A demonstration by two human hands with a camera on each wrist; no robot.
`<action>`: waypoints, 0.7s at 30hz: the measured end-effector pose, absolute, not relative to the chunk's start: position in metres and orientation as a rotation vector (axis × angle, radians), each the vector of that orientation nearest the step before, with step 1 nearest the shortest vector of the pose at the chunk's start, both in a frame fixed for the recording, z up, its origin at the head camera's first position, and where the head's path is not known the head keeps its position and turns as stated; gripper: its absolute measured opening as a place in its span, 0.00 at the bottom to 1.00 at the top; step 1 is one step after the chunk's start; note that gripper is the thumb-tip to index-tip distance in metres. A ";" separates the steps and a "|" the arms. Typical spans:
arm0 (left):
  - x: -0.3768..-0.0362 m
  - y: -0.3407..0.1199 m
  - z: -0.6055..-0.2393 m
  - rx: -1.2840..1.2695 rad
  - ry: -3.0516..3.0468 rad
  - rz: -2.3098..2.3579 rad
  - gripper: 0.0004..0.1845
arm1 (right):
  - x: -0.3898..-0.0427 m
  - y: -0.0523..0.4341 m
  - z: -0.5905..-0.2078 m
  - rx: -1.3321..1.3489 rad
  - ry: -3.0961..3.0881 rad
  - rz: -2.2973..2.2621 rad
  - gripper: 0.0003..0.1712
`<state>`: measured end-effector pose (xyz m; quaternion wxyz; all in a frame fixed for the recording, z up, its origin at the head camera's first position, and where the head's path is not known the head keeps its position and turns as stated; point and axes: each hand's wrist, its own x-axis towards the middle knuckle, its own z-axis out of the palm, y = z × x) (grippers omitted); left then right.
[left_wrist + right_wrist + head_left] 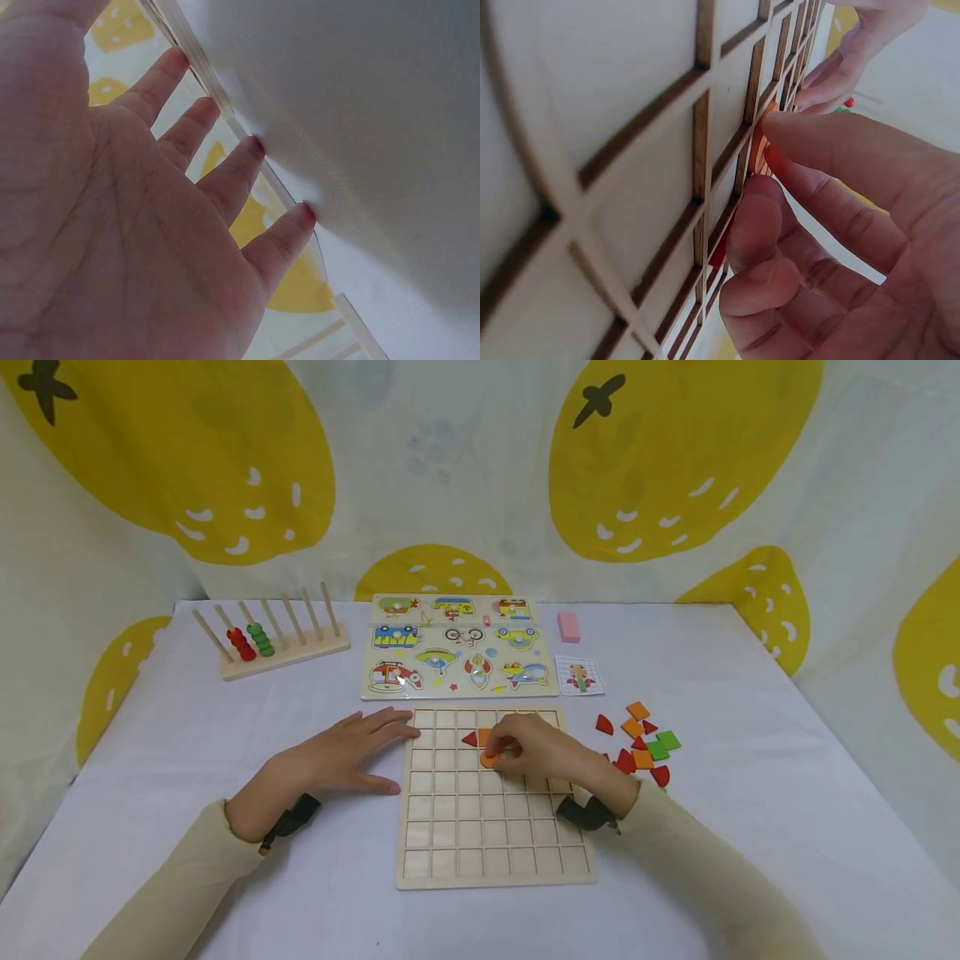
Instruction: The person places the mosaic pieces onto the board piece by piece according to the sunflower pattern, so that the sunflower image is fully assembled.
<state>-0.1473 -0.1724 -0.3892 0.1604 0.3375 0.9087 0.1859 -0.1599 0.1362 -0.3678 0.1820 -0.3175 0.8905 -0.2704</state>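
Over the upper middle of a wooden grid board, my right hand pinches an orange rounded piece between thumb and index finger. That orange piece is close against the grid in the right wrist view, partly hidden by the fingertips. Just above it lies an orange square, with a red triangle at its left. My left hand has its fingers spread, fingertips at the board's upper left edge. In the left wrist view its palm shows nothing held.
Loose red, orange and green pieces lie right of the board. Behind it are a vehicle picture puzzle, a small pattern card and a pink block. A peg stand with red and green beads stands at the back left.
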 end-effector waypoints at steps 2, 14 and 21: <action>-0.147 -0.172 -0.389 0.956 2.597 0.525 0.40 | -0.159 0.138 -0.367 -0.875 2.516 -0.773 0.04; -0.147 -0.172 -0.388 0.979 2.597 0.531 0.40 | -0.161 0.170 -0.362 -0.734 2.532 -0.865 0.04; -0.148 -0.173 -0.388 0.985 2.603 0.521 0.40 | -0.163 0.197 -0.358 -0.703 2.614 -0.866 0.03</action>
